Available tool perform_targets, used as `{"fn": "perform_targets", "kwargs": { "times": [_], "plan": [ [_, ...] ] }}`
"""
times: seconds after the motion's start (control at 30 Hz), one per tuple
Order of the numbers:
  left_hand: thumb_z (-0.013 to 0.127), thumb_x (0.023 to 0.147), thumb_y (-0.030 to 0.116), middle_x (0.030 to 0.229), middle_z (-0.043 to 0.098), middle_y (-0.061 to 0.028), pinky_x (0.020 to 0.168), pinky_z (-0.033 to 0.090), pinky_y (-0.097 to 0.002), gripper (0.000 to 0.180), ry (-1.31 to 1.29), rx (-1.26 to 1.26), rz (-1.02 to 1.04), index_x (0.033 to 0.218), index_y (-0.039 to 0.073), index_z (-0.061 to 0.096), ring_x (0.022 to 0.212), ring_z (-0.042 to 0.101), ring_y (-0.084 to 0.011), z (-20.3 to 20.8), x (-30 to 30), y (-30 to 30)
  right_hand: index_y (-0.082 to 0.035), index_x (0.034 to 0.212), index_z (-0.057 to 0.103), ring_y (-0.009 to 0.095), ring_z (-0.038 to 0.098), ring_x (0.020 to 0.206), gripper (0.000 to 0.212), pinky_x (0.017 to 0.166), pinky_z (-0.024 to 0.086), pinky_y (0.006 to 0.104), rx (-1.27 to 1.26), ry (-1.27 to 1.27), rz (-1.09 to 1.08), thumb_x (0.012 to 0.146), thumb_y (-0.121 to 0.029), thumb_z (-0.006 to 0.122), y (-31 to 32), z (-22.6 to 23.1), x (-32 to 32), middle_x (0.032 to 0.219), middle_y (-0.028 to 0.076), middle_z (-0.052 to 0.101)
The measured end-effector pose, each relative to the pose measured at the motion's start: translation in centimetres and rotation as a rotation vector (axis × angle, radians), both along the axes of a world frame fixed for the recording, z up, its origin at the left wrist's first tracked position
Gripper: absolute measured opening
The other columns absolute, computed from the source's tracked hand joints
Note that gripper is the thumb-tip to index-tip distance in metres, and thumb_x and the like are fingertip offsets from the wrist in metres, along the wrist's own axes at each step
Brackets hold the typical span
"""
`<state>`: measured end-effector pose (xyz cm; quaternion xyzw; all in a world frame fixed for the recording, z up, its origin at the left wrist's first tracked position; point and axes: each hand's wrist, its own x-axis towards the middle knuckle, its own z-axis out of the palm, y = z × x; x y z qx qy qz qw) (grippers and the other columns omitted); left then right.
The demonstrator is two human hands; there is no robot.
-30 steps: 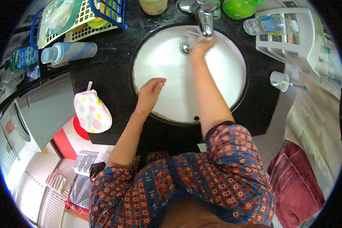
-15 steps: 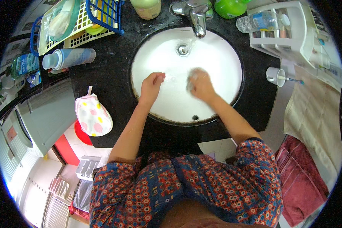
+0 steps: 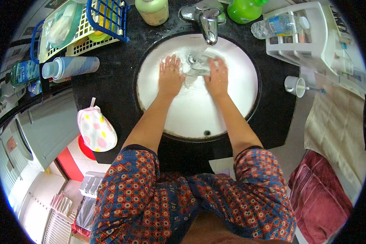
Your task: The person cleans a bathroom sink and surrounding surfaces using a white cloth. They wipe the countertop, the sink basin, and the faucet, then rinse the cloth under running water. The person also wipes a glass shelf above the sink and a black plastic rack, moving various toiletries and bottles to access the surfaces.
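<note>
Black countertop [image 3: 120, 77] surrounded an oval white sink [image 3: 191, 116], both hands down in the bowl below the chrome faucet [image 3: 210, 29], presumably so splashes stayed in the basin. Left hand [image 3: 171, 79]: palm down, fingers a bit apart, pointing to the far side, no object seen in it. Right hand [image 3: 218, 79]: fingers apart too but blurred, touching or just beside a smeared, clear-looking shape [image 3: 199, 67] (water or something see-through, can't tell). Whether they pinched it, can't tell either. That shape sat between the hands, by the drain. Spotted white cloth pouch [image 3: 96, 130] with a loop lay left at the counter's near edge, likely put there to keep dry. Toothbrush [image 3: 314, 89] stuck out of a white mug [image 3: 290, 85] on the right; clear plastic bottle [image 3: 282, 25] lay across a white rack [image 3: 290, 57], probably for lack of counter space.
</note>
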<state>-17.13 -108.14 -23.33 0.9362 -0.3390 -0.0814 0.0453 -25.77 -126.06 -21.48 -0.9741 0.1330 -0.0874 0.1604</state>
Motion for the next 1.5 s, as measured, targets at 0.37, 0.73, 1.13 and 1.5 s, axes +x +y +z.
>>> {"fn": "perform_targets", "kwargs": {
  "times": [0.37,0.73,1.13,1.5],
  "plan": [
    [0.066,0.086,0.026,0.121,0.058,-0.0206,0.094,0.045,-0.0339,0.042,0.359,-0.751,0.224,0.116,-0.001,0.059,0.112,0.057,-0.0309,4.1,1.8,-3.9,-0.005,0.116,0.060,0.034,0.063,0.099,0.054,0.082,0.050,0.0387,0.615,0.353,-0.340,0.073,-0.034,0.075,0.3,3.8,5.5,0.106,0.020,0.065],
    [0.051,0.097,0.037,0.105,0.064,-0.0110,0.074,0.050,-0.0289,0.042,0.960,-1.457,0.543,0.112,-0.002,0.060,0.086,0.061,-0.0158,20.9,8.5,-5.2,0.000,0.092,0.067,0.028,0.066,0.082,0.041,0.075,0.050,0.0380,1.062,0.111,-0.427,0.073,-0.035,0.078,-0.2,3.7,11.6,0.088,0.017,0.070],
    [0.046,0.096,0.026,0.085,0.066,-0.0061,0.058,0.045,-0.0210,0.027,1.147,-1.329,0.422,0.098,0.004,0.062,0.066,0.057,-0.0086,22.9,10.9,-6.0,0.000,0.079,0.065,0.009,0.050,0.063,0.017,0.058,0.041,0.0262,0.836,-0.069,-0.277,0.079,-0.015,0.072,0.3,7.2,7.9,0.070,0.001,0.058],
    [0.051,0.097,0.030,0.101,0.067,-0.0071,0.074,0.049,-0.0260,0.031,0.965,-1.223,0.311,0.113,0.004,0.057,0.084,0.060,-0.0116,21.3,6.4,-4.7,0.000,0.085,0.068,0.011,0.056,0.071,0.013,0.067,0.045,0.0268,1.354,-0.279,-0.287,0.083,-0.013,0.069,0.0,15.4,1.5,0.077,0.001,0.064]
  ]
}}
